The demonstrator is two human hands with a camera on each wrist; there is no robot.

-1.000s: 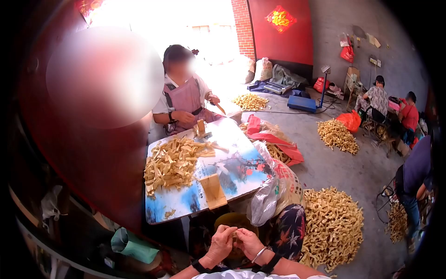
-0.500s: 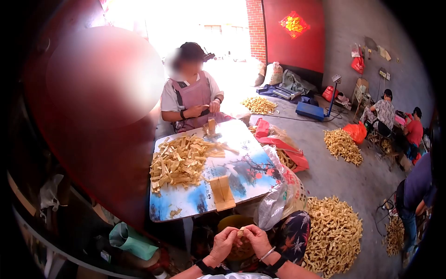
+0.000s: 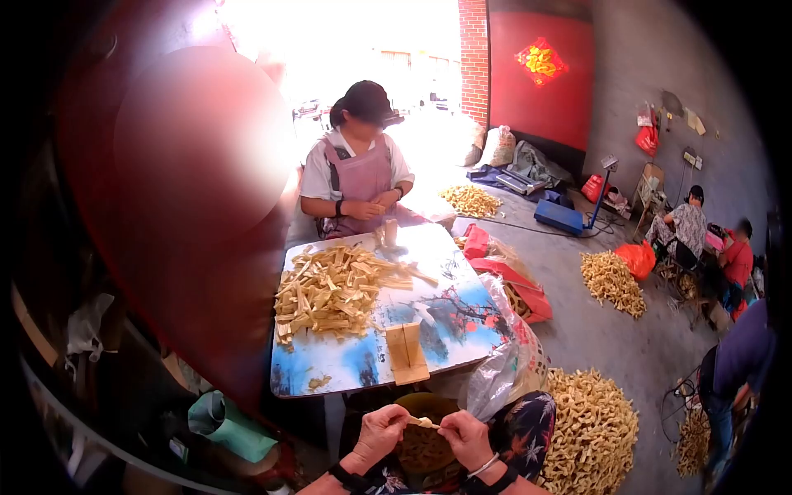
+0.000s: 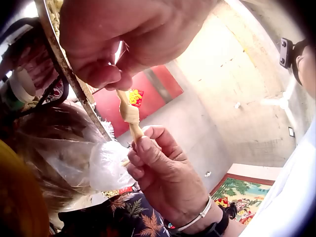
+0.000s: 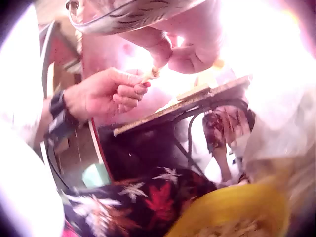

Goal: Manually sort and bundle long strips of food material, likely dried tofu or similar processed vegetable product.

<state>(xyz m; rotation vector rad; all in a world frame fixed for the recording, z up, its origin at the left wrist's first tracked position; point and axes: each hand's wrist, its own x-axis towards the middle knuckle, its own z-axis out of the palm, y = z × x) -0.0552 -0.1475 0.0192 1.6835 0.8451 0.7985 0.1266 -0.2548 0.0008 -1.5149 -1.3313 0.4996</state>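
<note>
A pale yellow tofu-skin strip [image 3: 425,422] with a knot in its middle stretches between my two hands. My left hand [image 3: 381,433] pinches one end between thumb and fingers. At the other end, the thumb and forefinger of my right hand [image 3: 468,440] do the same. The left wrist view shows the knot [image 4: 129,113] as a wrapped band, with a short end on each side. Below the hands is a yellow tub [image 5: 237,197] with pale pieces in it.
A painted table [image 3: 462,289] ahead bears a heap of loose strips [image 3: 330,289] and a wooden block [image 3: 406,355] at its near edge. Across it sits a person [image 3: 359,173]. Plastic sacks [image 3: 511,363] and a large knot pile [image 3: 590,429] are to the right.
My hands have drawn apart, and the knotted strip between them now shows clearly. Across the table, the person's hands have come together at the waist. The head view has shifted a little.
</note>
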